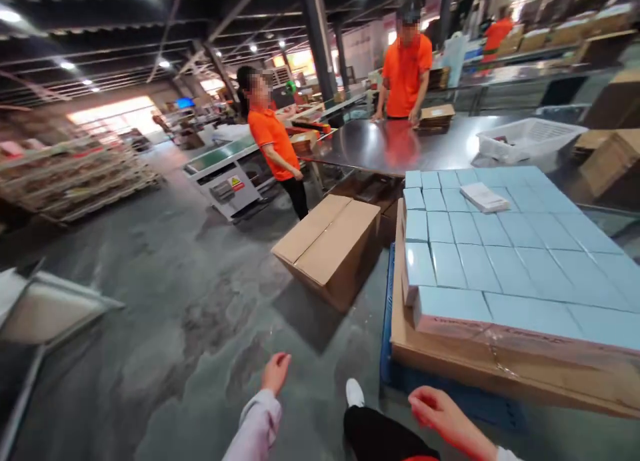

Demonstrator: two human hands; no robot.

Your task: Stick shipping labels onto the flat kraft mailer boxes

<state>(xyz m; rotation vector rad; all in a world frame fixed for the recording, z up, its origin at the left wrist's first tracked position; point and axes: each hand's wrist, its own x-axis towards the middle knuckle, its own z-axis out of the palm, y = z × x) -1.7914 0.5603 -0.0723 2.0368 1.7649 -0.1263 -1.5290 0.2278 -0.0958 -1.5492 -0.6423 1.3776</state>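
Hanging empty with fingers loosely part-curled, left hand (276,373) and right hand (436,409) gripped nothing; glossy light-blue rectangular boxes (473,267) already sat rowed above a blue pallet (392,371), brown cardboard carton (334,237) nearby had flaps folded shut, remainder unclear.

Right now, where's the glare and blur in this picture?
Head view: glare and an orange reflection on the metal table; head view: shelves at far left smeared; head view: carton clearer, dark shadow on the floor below it; head view: scene tilted, stretched toward the edges.
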